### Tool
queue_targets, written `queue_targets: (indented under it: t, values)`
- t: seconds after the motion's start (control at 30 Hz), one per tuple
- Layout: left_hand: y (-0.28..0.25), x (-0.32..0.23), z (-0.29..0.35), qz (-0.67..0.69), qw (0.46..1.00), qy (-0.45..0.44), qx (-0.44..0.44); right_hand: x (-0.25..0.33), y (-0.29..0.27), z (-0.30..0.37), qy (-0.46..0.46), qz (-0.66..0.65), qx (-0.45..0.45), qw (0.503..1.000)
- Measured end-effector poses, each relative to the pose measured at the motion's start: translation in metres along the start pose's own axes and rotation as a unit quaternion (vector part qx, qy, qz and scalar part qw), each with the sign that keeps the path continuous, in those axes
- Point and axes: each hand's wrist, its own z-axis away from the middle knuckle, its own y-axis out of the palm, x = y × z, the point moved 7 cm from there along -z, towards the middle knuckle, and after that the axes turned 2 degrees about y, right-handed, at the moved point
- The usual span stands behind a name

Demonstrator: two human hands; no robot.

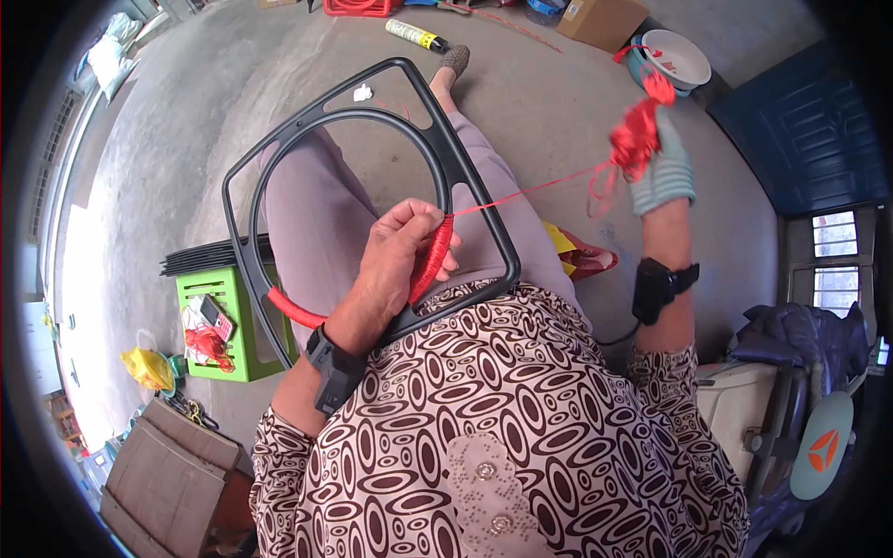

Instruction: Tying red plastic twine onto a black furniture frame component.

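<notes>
Across my lap lies a black frame (402,67), squarish on the outside with a round ring inside. Glossy red cord is wound tightly around the ring's near part. My left hand (395,251), bare, pinches the ring where the red winding (431,265) ends. From that spot a thin red strand (530,189) runs taut up to the right. It leads to a loose bundle of red cord (636,139) in my right hand (672,167), which wears a pale green glove and is raised away from the frame. The bundle hides most of that hand's fingertips.
On my left a bright green stool (244,321) carries a stack of black frames (219,253), a phone-like device and red cord. Flattened cardboard (167,460) lies nearer. Ahead are a yellow-black can (416,35), basins (677,58) and a cardboard box (602,20). A scooter (823,446) stands at right.
</notes>
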Motion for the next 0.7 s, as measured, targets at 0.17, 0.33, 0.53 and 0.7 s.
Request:
queue_targets:
  t: [0.17, 0.33, 0.53, 0.7]
  values:
    - [-0.003, -0.004, 0.001, -0.088, 0.991, 0.097, -0.020, -0.019, 0.157, 0.062, -0.462, 0.583, 0.178, 0.644]
    - [-0.011, -0.007, -0.003, -0.206, 0.958, 0.193, -0.055, -0.089, 0.221, 0.122, -0.591, 0.649, 0.385, 0.285]
    - [-0.004, -0.013, 0.003, -0.239, 0.951, 0.193, -0.040, -0.098, 0.215, 0.120, -0.471, 0.642, 0.464, 0.389]
    - [0.005, -0.009, 0.005, -0.086, 0.990, 0.112, 0.023, -0.055, 0.177, 0.114, -0.377, 0.589, 0.477, 0.532]
